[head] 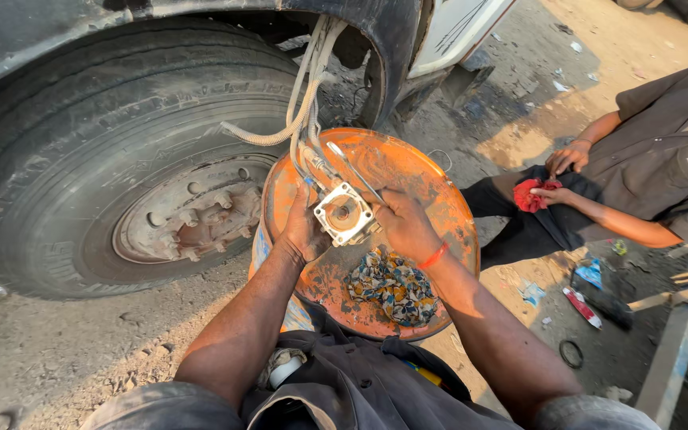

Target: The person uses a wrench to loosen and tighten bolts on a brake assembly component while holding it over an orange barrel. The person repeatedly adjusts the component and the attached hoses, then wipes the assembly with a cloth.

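Square metal block (345,213) with a round bore sits on top of an orange drum (439,199), near the middle of the lid, slightly toward the far edge. Pale, dirty casting, bolt holes at the corners. Hoses (306,95) and cables run from its far side up into the wheel arch above.

Left hand (302,231) grips the block's left side, fingers closed against it. Right hand (404,223) touches the block's right side, closed on a thin metal tool (353,170) that angles up and left past the block. Can't tell if the tool tip is in contact with the block. Red band on the right wrist.

Patterned rag (392,287), blue and yellow, lies on the lid just nearside of the block, between the forearms. Drum lid is rusty, paint worn.

Left of the drum: big truck tyre (81,151), hub and lug nuts visible, standing on dusty ground (65,342).

Right: another person sits on the ground in dark clothes, one hand on a red cloth (533,194) in the lap, the other hand (567,155) just above it. Well apart from the drum.

Ground near that person: small scraps, a red-white tube (582,306), a black ring (571,353).
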